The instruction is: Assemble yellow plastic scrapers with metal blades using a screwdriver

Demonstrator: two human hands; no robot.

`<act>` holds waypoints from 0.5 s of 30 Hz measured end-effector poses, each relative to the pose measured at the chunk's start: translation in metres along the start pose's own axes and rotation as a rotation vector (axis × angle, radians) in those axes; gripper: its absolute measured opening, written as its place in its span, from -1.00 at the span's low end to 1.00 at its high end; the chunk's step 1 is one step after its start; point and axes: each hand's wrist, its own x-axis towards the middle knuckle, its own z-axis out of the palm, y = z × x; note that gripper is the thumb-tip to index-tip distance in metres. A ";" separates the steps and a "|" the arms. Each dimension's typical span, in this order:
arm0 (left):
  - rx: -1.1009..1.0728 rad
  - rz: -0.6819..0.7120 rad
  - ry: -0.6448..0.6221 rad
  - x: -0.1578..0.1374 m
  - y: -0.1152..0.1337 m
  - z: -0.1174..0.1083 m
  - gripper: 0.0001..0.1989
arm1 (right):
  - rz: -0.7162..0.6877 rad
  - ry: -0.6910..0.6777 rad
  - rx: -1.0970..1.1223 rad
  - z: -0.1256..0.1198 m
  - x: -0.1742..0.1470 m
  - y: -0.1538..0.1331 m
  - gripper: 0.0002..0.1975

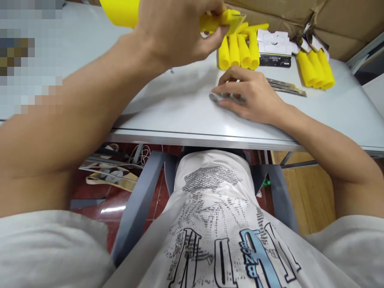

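Your left hand (180,34) is raised over the table (168,106), thumb and fingers pinching the head of a yellow plastic scraper (213,23); its wide tube end pokes out past your wrist, toward the table's left side. A thin metal blade (241,17) shows at the tip, just beyond your fingertips. Your right hand (255,96) rests near the table's front edge, fingers curled together around a small grey metal piece (213,97); its full shape is hidden from you.

Expect the scraper to be light and stiff, the tube probably hollow and a little slick. Take it round the tube for a firm hold and keep your fingertips off the blade, which may be sharp and springy. The metal piece should be hard, and easy to let slip. Loose metal strips (288,87) lie right of your right hand, and more yellow handles (239,52) stand near the far edge.
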 end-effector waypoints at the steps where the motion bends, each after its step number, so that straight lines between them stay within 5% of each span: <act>1: 0.189 0.031 -0.012 0.000 0.000 0.001 -0.29 | 0.006 -0.026 0.006 0.000 0.000 0.001 -0.64; 4: 0.546 0.105 -0.042 0.003 -0.001 0.004 -0.14 | 0.049 -0.049 0.039 0.001 -0.001 0.004 -0.67; 15: 0.705 0.354 -0.060 0.014 -0.018 0.011 -0.23 | 0.013 -0.112 -0.004 -0.005 -0.001 -0.006 -0.60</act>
